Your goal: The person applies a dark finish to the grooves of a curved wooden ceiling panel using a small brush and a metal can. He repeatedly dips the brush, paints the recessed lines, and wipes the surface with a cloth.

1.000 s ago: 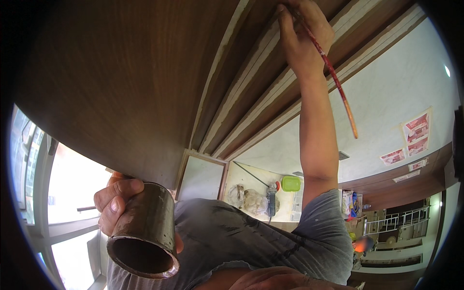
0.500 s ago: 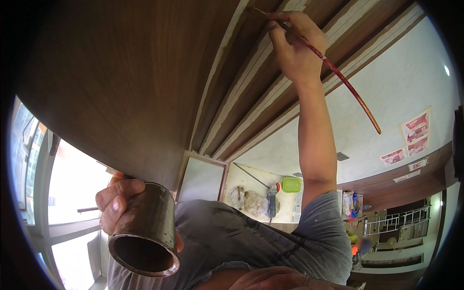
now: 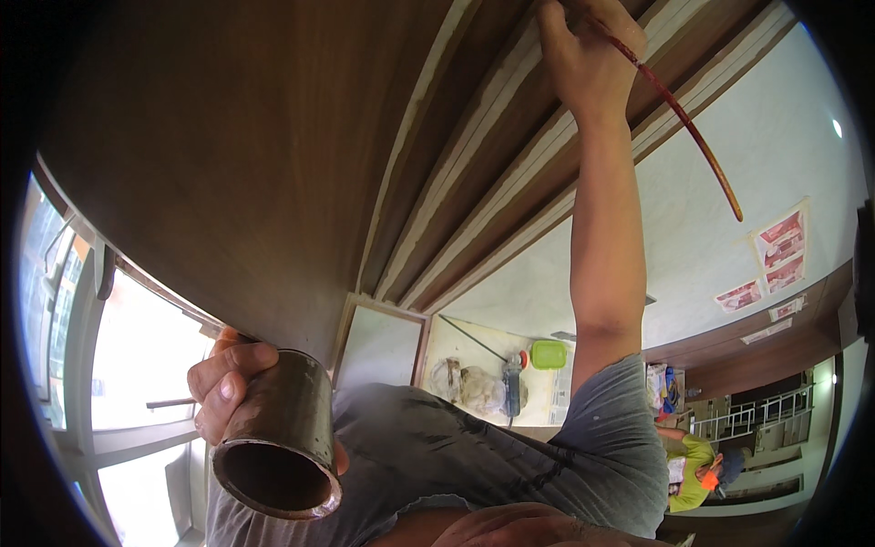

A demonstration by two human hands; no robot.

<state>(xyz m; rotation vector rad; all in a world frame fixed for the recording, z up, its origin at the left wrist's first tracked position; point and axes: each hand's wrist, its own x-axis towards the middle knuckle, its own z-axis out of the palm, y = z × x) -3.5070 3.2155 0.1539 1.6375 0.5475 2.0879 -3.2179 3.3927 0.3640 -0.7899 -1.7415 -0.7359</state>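
My right hand point(image 3: 597, 64) is raised high, closed around a thin paintbrush point(image 3: 690, 129) with a long red-brown handle. The brush's tip lies beyond the top edge of the picture. Beside that hand run dark brown wooden strips with pale, uneven bands point(image 3: 474, 141) between them. Low on the left, my left hand point(image 3: 226, 387) grips a brown-stained metal can point(image 3: 290, 415). The can is tilted with its mouth toward me, and its inside looks dark; whether there is paint in it I cannot tell.
A broad dark wood panel point(image 3: 237, 182) fills the upper left. Bright windows point(image 3: 137, 365) stand at the left. Below lie a grinder-like tool point(image 3: 513, 383) and a green tray point(image 3: 548, 355). At the right are wall pictures point(image 3: 784, 251), a white ladder point(image 3: 752, 415) and a person in yellow-green point(image 3: 693, 469).
My right hand has moved up and to the right with the paintbrush, whose tip has left the picture. The left hand and can barely shifted. The person at lower right shows more fully.
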